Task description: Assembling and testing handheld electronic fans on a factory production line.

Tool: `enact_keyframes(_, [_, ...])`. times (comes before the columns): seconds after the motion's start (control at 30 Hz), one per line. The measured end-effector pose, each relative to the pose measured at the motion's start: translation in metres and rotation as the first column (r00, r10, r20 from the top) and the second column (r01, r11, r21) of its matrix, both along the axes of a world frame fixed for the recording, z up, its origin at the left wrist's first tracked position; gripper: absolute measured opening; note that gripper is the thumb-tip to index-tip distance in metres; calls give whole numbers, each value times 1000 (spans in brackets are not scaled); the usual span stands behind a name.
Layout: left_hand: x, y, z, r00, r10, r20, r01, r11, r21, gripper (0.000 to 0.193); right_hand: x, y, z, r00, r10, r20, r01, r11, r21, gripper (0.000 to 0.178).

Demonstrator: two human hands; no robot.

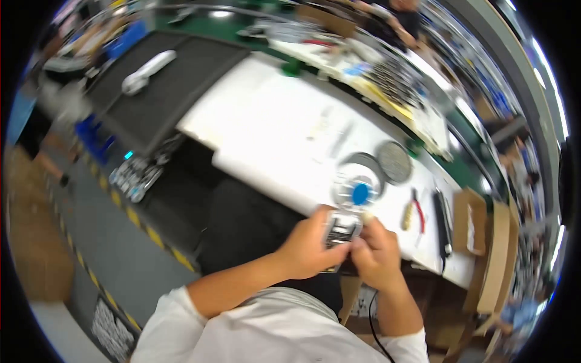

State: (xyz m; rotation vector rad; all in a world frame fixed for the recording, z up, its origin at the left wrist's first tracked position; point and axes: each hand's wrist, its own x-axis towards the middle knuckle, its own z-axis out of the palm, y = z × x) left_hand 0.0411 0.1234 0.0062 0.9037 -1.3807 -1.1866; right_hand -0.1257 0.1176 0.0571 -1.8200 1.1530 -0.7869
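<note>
Both of my hands are closed around a white and silver handheld device (343, 225). It has an open body with dark parts inside and a round head with a blue disc (361, 193) pointing away from me. My left hand (310, 247) grips the left side of the body, thumb across its lower end. On the other side, my right hand (377, 254) has its thumb and fingers pressed on the body's right edge. The device is held over the near edge of the white table (260, 142). Motion blur hides its finer details.
Beyond the device are a round dish of small parts (394, 162) and another dark-rimmed dish (372, 166). Red-handled pliers (419, 212), a black stick-shaped tool (442, 227) and an open cardboard box (469, 221) lie rightward. A dark conveyor (200, 66) carries a white device (147, 73).
</note>
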Motion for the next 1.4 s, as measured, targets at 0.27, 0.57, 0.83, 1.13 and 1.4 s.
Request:
enact_keyframes(0.27, [-12, -50, 6, 993, -106, -50, 112, 985, 129, 49, -15, -53, 9, 998, 59, 18, -58, 996, -67, 46])
enact_keyframes(0.57, [-28, -81, -1, 974, -55, 222, 39, 996, 78, 51, -28, -77, -14, 994, -19, -110, 12, 998, -70, 44])
enact_keyframes(0.83, [-18, -93, -5, 973, -222, 68, 194, 937, 289, 53, -23, -90, -10, 992, -37, 119, 16, 985, 170, 33])
enact_keyframes(1.13, [0, -91, -11, 965, -153, -213, 205, 947, 246, 45, 9, -82, -17, 929, -177, 324, 20, 901, 433, 45])
enact_keyframes(1.4, [10, -92, -11, 869, 31, -495, 142, 941, 307, 40, 34, -65, -26, 931, -135, 340, -73, 843, 533, 68])
